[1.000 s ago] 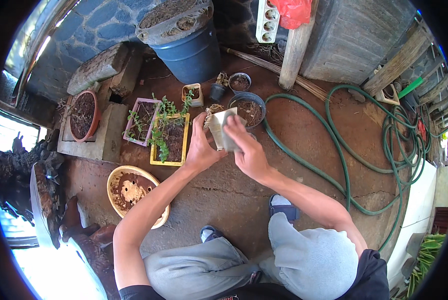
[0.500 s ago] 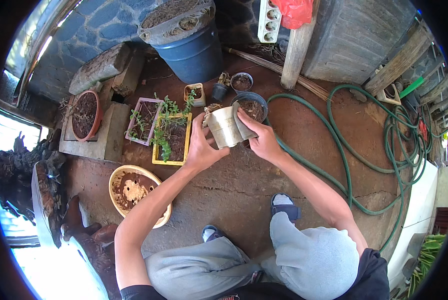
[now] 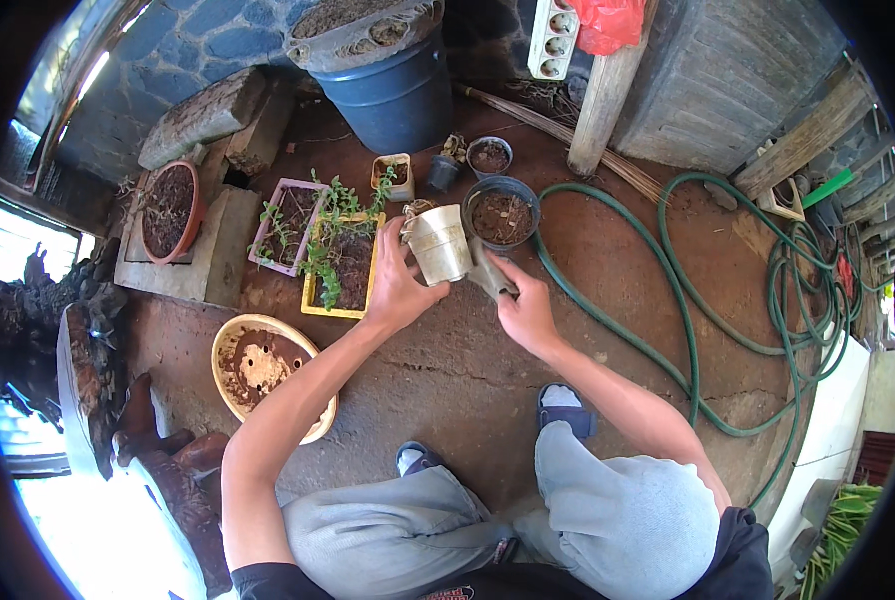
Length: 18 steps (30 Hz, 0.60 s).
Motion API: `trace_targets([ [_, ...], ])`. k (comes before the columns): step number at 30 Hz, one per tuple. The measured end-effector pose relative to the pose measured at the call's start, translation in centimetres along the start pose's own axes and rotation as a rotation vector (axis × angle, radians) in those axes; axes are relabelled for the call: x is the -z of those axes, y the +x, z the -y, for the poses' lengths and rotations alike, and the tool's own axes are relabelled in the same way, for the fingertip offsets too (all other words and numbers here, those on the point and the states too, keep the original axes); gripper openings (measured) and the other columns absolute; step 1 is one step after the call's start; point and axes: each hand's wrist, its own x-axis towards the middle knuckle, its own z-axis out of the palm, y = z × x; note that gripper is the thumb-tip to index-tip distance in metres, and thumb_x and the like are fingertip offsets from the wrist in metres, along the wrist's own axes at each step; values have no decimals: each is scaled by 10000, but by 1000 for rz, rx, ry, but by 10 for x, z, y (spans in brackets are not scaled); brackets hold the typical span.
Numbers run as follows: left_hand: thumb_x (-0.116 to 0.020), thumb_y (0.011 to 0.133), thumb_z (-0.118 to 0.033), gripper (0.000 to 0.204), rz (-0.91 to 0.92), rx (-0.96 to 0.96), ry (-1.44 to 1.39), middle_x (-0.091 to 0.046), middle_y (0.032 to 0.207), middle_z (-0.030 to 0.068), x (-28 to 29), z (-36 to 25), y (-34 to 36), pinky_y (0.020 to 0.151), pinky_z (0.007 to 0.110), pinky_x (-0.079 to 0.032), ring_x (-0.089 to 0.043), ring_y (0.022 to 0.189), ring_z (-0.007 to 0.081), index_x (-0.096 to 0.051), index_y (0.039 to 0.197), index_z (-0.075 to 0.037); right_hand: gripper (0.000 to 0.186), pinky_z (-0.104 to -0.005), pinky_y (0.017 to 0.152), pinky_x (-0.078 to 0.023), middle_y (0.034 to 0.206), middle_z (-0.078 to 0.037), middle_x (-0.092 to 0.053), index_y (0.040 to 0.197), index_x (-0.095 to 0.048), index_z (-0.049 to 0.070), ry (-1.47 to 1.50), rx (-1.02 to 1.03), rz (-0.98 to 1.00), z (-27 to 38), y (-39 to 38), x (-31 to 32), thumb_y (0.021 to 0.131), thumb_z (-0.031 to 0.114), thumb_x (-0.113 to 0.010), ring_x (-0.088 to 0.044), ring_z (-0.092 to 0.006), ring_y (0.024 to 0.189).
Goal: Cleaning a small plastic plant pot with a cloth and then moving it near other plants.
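Observation:
My left hand (image 3: 400, 288) is closed round a small cream plant pot (image 3: 440, 246), fingers along its left side and thumb under its lower edge. The pot is tilted, and its side has brownish smudges. Dry plant matter shows at its top left. My right hand (image 3: 530, 315) grips a grey cloth (image 3: 487, 272), which lies close against the pot's right side. Beyond the cloth stands a dark round pot of soil (image 3: 504, 222). To the left of the hands is a yellow rectangular planter (image 3: 311, 298) with green leafy plants.
A purple planter (image 3: 255, 258), a small square pot (image 3: 405, 190) and a blue barrel (image 3: 388, 110) stand farther back. An oval cream basin (image 3: 230, 392) with soil lies at the left. A green hose (image 3: 683, 330) loops over the ground on the right. My sandalled feet are below.
The cloth and my right hand have slid down and right along the pot, uncovering more of its side. My left hand keeps its hold. The whole view has shifted slightly.

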Motion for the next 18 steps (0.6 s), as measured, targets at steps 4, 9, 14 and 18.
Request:
trace_targets([
  [4,-903,669,1,1142,35,-2,41,-304,1572,189,1,2,0,1131,465,-601,-464,1479,398,-240,1599,11,691,-404,1175,-487,1530,-259,-598,1525,-579,3,-5,163,-51,12,23,-3,853,-154,-539,-598,-378,1413],
  [9,-934,645,-23,1204,31,-68,46,-323,1583,199,-7,5,2,1057,453,-644,-586,1392,390,-229,1619,32,756,-409,1256,-408,1650,-245,-467,1566,-529,-8,-129,243,-12,19,11,-17,830,-181,-532,-457,-353,1537],
  [14,-932,647,-11,1165,12,-17,66,-338,1571,197,1,1,5,1139,440,-595,-465,1474,372,-256,1595,29,762,-419,1299,-361,1658,-235,-460,1555,-553,9,-143,389,143,25,-9,-8,825,-211,-531,-405,-354,1569],
  [18,-935,653,-23,1162,26,-22,101,-333,1574,201,6,5,1,1112,442,-613,-480,1469,367,-256,1593,40,603,-381,1187,-467,1493,-236,-656,1482,-625,0,33,129,-23,19,-1,-4,899,-147,-577,-632,-314,1405],
])
